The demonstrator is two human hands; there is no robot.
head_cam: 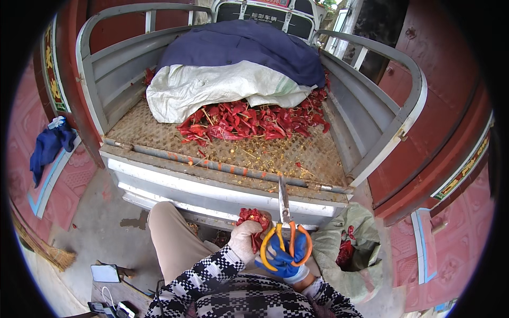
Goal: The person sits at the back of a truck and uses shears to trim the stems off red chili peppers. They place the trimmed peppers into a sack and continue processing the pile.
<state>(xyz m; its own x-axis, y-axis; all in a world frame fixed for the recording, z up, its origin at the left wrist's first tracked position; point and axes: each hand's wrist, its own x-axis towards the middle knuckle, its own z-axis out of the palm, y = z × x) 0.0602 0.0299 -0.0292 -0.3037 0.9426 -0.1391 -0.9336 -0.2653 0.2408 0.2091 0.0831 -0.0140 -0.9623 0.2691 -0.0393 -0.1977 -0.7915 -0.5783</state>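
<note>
My left hand (pixel 245 241), in a whitish glove, is closed around a bunch of dried red chili peppers (pixel 254 218) in front of my lap. Close beside it, my right hand (pixel 287 256) wears a blue-coated glove and holds a pair of scissors (pixel 284 202) with one yellow and one orange handle. The scissor blades point up toward the truck and appear together. Farther off, a heap of dried red chilies (pixel 254 121) lies on the truck bed (pixel 159 135), partly covered by a white woven sack (pixel 199 89) and a dark blue cloth garment (pixel 242 43).
The lowered tailgate (pixel 222 187) stands before my knees. A woven sack (pixel 366 234) with some chilies inside sits open at my right. At lower left, a phone (pixel 105 273) lies on a small wooden bench (pixel 104 294). A straw broom (pixel 59 256) and a blue cloth (pixel 51 145) are further left.
</note>
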